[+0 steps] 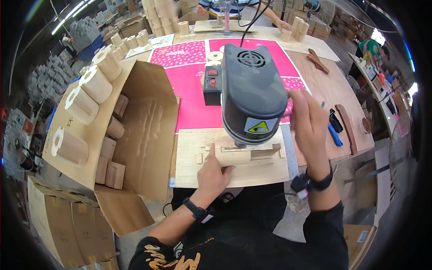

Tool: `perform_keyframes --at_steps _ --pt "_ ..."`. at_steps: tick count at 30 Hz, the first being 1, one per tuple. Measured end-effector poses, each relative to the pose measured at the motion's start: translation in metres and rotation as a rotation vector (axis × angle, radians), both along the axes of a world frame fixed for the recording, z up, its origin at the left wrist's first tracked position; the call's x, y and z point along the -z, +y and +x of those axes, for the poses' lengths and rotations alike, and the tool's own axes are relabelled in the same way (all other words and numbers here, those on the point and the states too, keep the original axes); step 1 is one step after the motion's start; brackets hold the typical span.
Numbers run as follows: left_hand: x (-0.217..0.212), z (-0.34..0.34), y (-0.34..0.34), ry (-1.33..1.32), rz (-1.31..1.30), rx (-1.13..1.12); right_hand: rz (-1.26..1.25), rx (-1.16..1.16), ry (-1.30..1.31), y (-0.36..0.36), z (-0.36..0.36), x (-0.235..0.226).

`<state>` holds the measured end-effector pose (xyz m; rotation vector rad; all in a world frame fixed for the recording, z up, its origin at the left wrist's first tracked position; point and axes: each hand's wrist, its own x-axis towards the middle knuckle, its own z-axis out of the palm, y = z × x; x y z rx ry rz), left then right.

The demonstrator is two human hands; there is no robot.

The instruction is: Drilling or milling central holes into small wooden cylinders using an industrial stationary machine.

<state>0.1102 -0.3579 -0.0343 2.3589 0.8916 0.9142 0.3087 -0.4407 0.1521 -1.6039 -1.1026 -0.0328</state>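
A grey-black drill press (253,90) stands in front of me, with a warning label low on its housing. Under its chuck lies a pale wooden block (234,157), set in a jig on a wooden board (193,173). My left hand (213,177) holds the block's near left part, index finger stretched along it and thumb at its front side. At the machine's right side my right hand (308,123) is raised and closed around its handle, which the fingers and housing hide. The tip of the tool is hidden by the housing.
On the left an open cardboard box (148,121) holds several wooden blocks, with wooden cylinders (81,104) along its flap. Pink printed sheets (193,90) cover the table. Blue-handled pliers (335,130) and brown wooden pieces (345,128) lie right. Another person's hand (282,24) is across the table.
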Motion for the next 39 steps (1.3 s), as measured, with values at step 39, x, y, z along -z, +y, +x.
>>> perform_keyframes --at_steps 39 --pt "-0.079 -0.094 0.061 0.354 -0.302 0.215 -0.578 -0.272 0.047 -0.058 0.018 0.124"
